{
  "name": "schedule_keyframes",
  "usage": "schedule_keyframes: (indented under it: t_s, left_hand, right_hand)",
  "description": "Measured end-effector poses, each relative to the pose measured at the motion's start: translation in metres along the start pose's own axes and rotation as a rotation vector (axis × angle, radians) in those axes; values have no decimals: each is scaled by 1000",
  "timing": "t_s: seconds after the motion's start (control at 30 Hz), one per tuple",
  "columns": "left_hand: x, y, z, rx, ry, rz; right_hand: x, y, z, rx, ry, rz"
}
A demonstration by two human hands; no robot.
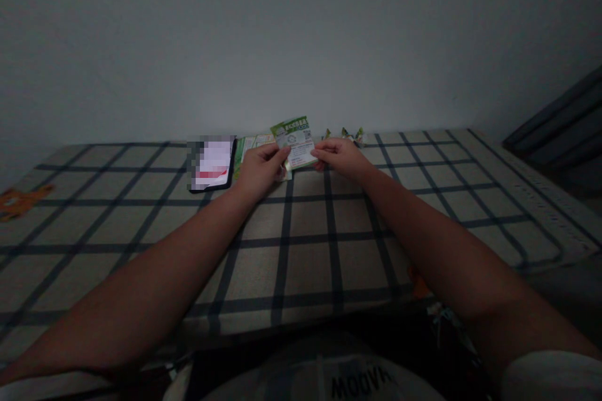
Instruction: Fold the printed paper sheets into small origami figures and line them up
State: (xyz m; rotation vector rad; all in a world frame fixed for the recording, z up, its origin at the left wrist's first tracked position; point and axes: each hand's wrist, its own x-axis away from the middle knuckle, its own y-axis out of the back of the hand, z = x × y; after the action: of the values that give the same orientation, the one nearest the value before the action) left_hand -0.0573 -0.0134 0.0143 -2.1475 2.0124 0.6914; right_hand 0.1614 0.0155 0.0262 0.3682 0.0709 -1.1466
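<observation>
A small green and white printed packet [296, 141] is held up above the cloth, tilted a little, with its text side towards me. My left hand [263, 166] pinches its lower left edge between thumb and fingers. At the lower right edge, my right hand [341, 156] grips the same packet. Behind my left hand lies a green and white printed sheet or pack [247, 145], partly covered by the hand. Several small green-tipped wrappers [345, 133] lie just beyond my right hand, partly hidden by it; their contents cannot be made out.
A phone or tablet [212, 164] with a lit, blurred screen lies left of my left hand. The checked tablecloth [305, 257] reaches back to a plain wall [301, 31]. An orange shape [23, 200] shows at the far left. Dark striped fabric [555, 131] stands at the right.
</observation>
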Motion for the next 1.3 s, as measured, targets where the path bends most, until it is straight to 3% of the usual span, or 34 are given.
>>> schedule_keyframes:
  t_s: [0.1,0.27,0.37,0.47,0.67,0.87,1.07,1.3]
  left_hand:
    - [-3,-1,2,147,117,-7]
    - [-6,-3,-1,370,308,33]
    - [-5,-4,-3,431,323,82]
    - [-4,-4,-3,452,328,99]
    - [-6,-4,-5,528,334,64]
    - [-3,-4,-4,407,251,29]
    - [0,-1,-1,293,214,56]
    - [3,-1,-1,223,157,113]
  right_hand:
    - [-1,0,-5,-9,52,-40]
    - [-1,2,-6,150,266,-53]
    - [2,3,2,284,354,-48]
    - [6,2,12,341,353,-83]
    - [7,0,13,272,344,-53]
    - [5,-1,6,208,409,27]
    - [7,-2,9,141,251,-29]
    - [2,-5,3,-98,89,-66]
